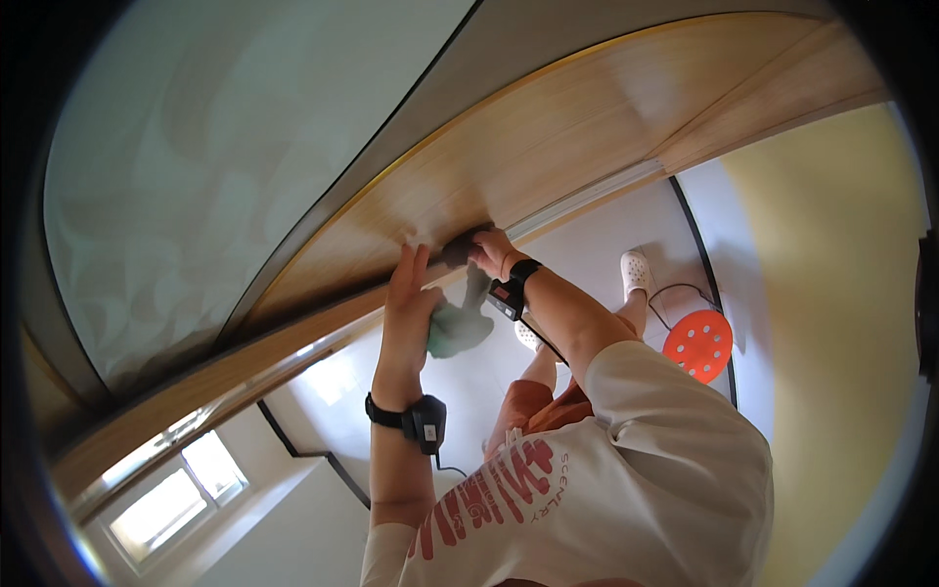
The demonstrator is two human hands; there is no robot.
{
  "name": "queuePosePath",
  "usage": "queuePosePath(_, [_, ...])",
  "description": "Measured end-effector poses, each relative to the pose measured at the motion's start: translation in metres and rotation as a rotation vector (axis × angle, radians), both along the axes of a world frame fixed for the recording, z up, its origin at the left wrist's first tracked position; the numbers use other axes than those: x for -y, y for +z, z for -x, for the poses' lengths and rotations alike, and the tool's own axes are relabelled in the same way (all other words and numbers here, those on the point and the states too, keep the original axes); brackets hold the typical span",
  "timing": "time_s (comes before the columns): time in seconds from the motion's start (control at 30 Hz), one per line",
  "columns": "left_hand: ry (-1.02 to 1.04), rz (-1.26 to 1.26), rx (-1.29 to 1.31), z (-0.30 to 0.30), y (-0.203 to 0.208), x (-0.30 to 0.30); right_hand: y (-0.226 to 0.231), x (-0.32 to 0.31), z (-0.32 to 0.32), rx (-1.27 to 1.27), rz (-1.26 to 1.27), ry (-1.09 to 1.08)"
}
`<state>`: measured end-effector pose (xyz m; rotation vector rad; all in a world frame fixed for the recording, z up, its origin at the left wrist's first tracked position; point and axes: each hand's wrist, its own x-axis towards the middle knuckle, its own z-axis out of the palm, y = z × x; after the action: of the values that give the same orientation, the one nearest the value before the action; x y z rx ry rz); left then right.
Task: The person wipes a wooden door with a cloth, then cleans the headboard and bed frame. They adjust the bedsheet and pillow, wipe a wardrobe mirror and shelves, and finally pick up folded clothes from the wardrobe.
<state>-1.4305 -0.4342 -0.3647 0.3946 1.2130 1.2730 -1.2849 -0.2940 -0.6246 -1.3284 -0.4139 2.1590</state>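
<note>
Two fingers of my left hand (403,298) stretch up against the lower edge of a wooden panel (469,157). Its thumb bends over a pale green cloth (460,331), which bunches beside the palm. From there a greyer, narrow stretch of the cloth runs up to my right hand (492,252). My right fingers are closed at the panel's edge, pressed to a dark, blurred part that seems to belong to the cloth. Black straps with small box-shaped devices sit on my left forearm and right wrist.
A pale patterned panel (235,166) rises at the upper left. An orange-red round stool (698,345) with holes stands on the floor to the right, close to my feet in white clogs (636,272). A bright window (161,519) shows at the lower left, a yellow wall (831,342) at the right.
</note>
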Motion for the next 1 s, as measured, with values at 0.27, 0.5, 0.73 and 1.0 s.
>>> queuePosePath(0.27, [0.038,0.098,-0.053,0.001,-0.014,-0.007,0.051,-0.104,-0.115,0.441,-0.321,-0.429])
queuePosePath(0.5, [0.109,0.362,0.086,-0.002,-0.057,0.003,0.024,-0.095,-0.118,0.558,-0.554,-0.218])
queuePosePath(0.73, [0.107,0.444,0.103,0.001,-0.084,-0.007,0.215,-0.099,-0.071,0.897,-1.346,0.005])
queuePosePath(1.0, [0.091,0.421,0.105,-0.003,-0.092,-0.023,0.226,-0.16,-0.042,1.49,-1.591,0.083])
